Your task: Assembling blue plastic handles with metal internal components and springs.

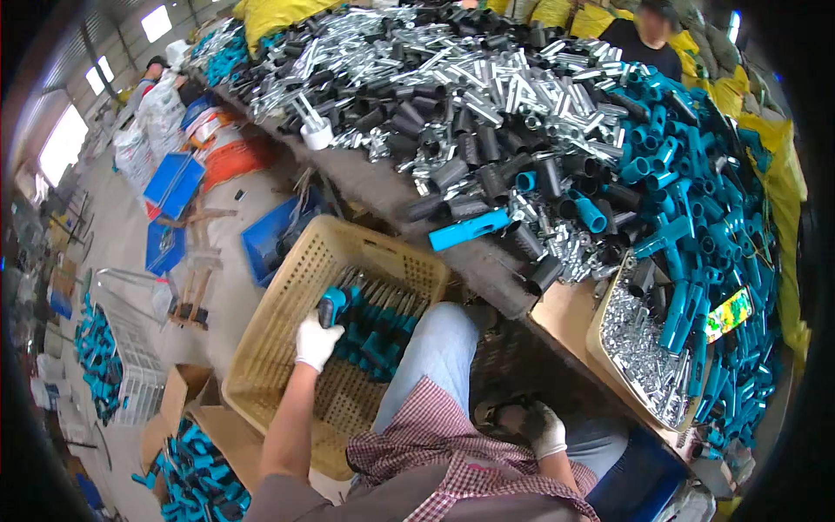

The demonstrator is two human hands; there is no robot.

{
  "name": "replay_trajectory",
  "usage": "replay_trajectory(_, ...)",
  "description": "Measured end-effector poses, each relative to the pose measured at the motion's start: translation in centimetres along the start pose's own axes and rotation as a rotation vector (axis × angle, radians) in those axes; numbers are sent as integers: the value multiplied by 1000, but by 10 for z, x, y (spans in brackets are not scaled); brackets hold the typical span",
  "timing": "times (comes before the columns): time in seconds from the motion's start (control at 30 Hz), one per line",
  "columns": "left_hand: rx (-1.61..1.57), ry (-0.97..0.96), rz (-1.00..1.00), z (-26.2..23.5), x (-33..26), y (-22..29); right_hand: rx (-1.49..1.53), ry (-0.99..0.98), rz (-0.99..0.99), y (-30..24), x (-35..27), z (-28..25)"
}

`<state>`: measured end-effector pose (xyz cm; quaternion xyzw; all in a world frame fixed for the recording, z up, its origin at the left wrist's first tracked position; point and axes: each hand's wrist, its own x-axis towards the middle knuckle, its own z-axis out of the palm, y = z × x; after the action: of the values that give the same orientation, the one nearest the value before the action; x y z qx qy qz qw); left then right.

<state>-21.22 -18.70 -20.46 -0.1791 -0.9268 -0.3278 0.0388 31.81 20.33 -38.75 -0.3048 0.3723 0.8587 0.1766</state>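
Observation:
My left hand [317, 341], in a white glove, is closed round a teal and black handle [331, 306] inside the yellow perforated plastic crate [246, 370]. Beside it in the crate lie several teal-handled pieces with thin metal ends [383, 320], packed side by side. Low over my lap, my right hand [546, 432], also gloved, has its fingers curled against something dark [511, 419]. Shadow and the glove hide what that dark thing is.
A worktable edge [374, 187] runs diagonally past the crate, heaped with metal and black tubes [487, 96] and teal housings [674, 217]. A tray of small metal parts [639, 357] stands right. A cardboard box [239, 435] sits lower left. One person [639, 43] is across the table.

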Motion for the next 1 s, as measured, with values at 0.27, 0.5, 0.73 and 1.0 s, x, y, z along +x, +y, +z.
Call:
replay_trajectory(0.27,-777,191,-782,120,-44,-146,-1641,71,-822,173,-15,74)
replay_trajectory(0.5,-224,-445,-493,121,-15,-72,-1577,223,-990,185,-51,85)
replay_trajectory(0.73,-583,-579,100,-39,71,199,-1594,-144,-884,260,-105,159)
replay_trajectory(1.0,-70,-591,1074,-55,126,468,-1850,-472,-970,303,-163,205)
